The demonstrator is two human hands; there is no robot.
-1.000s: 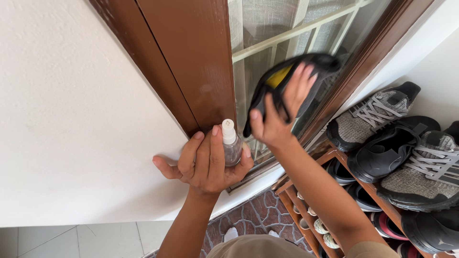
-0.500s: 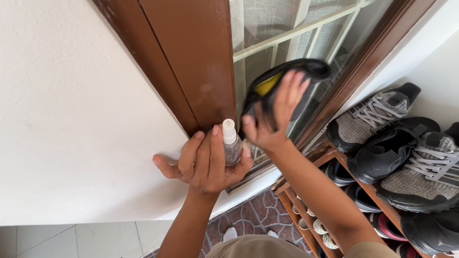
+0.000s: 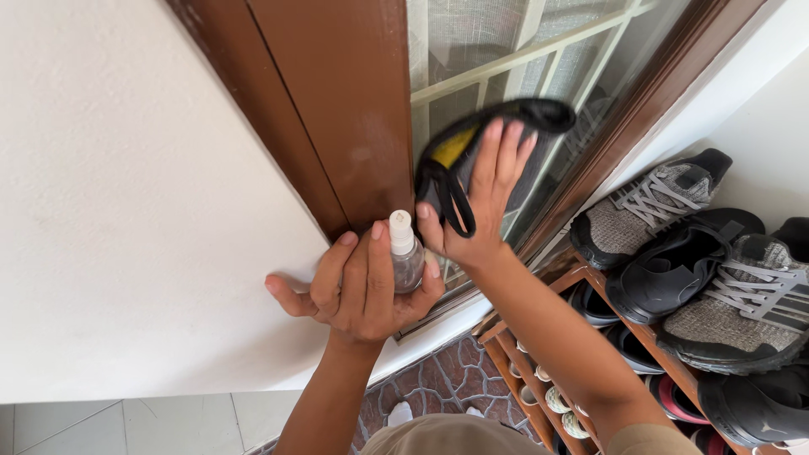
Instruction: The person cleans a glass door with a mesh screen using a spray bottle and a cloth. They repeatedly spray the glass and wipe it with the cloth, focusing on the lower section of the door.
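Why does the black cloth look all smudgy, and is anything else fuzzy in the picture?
In the head view, the black cloth and the right hand pressing it on the window glass are smeared by motion blur; the left hand, its small spray bottle and the shoes look sharp, in soft even daylight.

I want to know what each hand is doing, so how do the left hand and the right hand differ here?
The left hand is curled around a small clear spray bottle; the right hand lies flat with its fingers spread on a black and yellow cloth. The left hand sits low by the brown window frame; the right hand is higher, on the glass pane. Both are bare.
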